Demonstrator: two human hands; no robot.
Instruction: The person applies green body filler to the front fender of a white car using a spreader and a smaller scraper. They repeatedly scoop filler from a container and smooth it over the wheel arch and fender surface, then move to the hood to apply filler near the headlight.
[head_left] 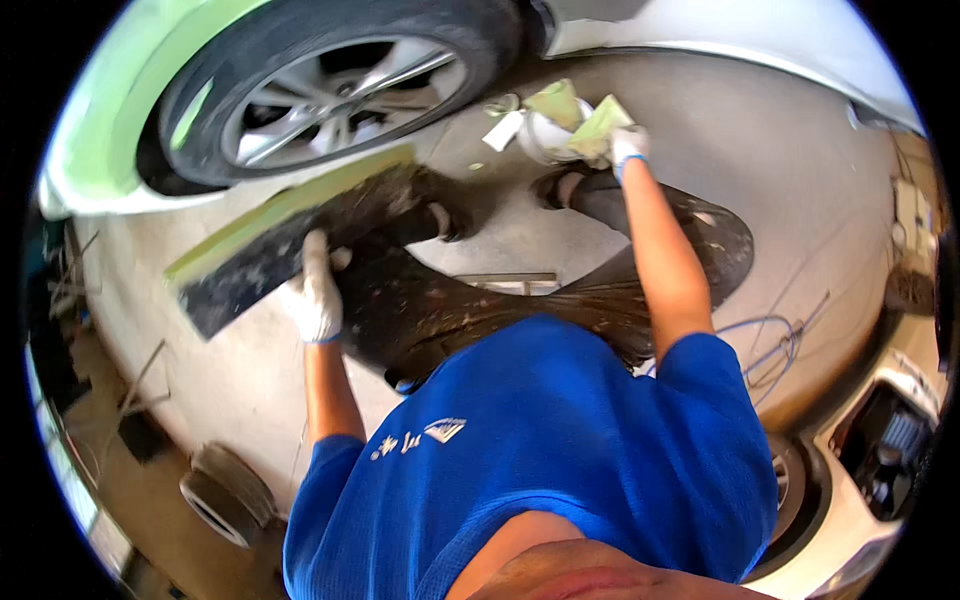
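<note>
A long dark panel [250,262] with pale smears and a yellow-green strip along its far edge lies slanted at my left. My left hand [318,295], in a white glove, is closed on its near edge, thumb apart from the fingers. Off to the far right, my gloved right hand [622,147] pinches a flat yellow-green piece [603,120], maybe a putty spreader. That piece is held over a round white tub [543,138]. Another yellow-green piece [556,102] rests at the tub's rim. The tub's contents are mostly hidden.
A car wheel [345,100] under a pale green fender stands just beyond the panel. Beside the tub lies a white scrap [503,131]. A blue hose [790,345] coils on the floor at right, near another car [880,440]. A loose tyre [228,492] is at lower left.
</note>
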